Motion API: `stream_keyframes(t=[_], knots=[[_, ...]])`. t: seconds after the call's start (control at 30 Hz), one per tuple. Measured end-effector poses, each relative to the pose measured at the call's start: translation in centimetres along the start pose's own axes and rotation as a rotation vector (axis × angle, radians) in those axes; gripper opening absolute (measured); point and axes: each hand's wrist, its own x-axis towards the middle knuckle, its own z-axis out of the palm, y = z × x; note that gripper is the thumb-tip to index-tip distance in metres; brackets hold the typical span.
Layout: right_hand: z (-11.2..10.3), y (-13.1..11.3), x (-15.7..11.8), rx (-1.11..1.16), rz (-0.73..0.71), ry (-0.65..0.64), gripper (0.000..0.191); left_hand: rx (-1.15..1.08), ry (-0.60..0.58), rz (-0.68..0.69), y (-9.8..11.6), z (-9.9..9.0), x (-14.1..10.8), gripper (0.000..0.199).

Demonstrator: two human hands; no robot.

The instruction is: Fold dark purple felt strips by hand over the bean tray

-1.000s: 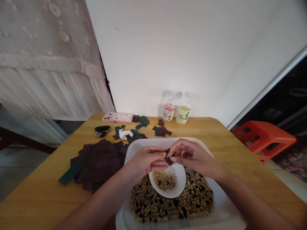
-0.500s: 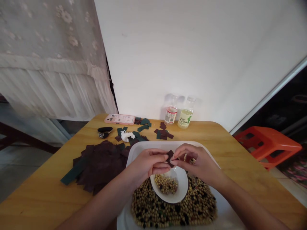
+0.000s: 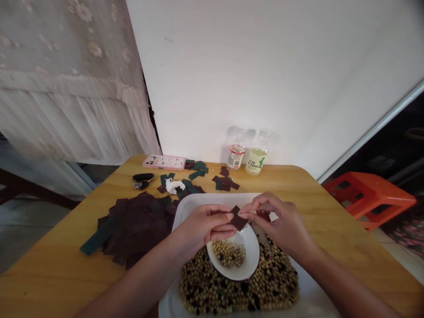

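Between my two hands, above the bowl, is a small dark brown square piece [image 3: 239, 219], thin like cloth or paper. My left hand [image 3: 212, 223] pinches its left edge between thumb and fingers. The fingertips of my right hand [image 3: 274, 218] are pressed together at its right corner. Below them a white bowl [image 3: 251, 260] with a dark rim holds pale beads or seeds [image 3: 228, 254]. It stands on a layer of similar tan and black beads [image 3: 232, 296] in a white tray [image 3: 185, 207].
Left of the tray lies a heap of dark brown pieces [image 3: 139, 229] with a green strip [image 3: 97, 238]. Behind are keys [image 3: 142, 180], a pink phone [image 3: 164, 162], crumpled tissue [image 3: 174, 186], scattered scraps [image 3: 225, 183] and two bottles [image 3: 236, 154]. An orange stool [image 3: 374, 194] stands at right.
My right hand has drawn slightly back to the right, and more of the dark brown square shows. My left hand stays almost where it was. The view has shifted slightly.
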Motion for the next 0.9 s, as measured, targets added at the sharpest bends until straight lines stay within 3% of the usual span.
stream_keyframes(t=[0.3, 0.9], knots=[[-0.11, -0.14, 0.07, 0.007, 0.004, -0.061, 0.02, -0.041, -0.045, 0.019, -0.15, -0.08, 0.0, 0.019], [-0.2, -0.73, -0.63, -0.038, -0.048, 0.035, 0.021, -0.037, -0.014, 0.028, -0.19, 0.0, -0.08, 0.02]])
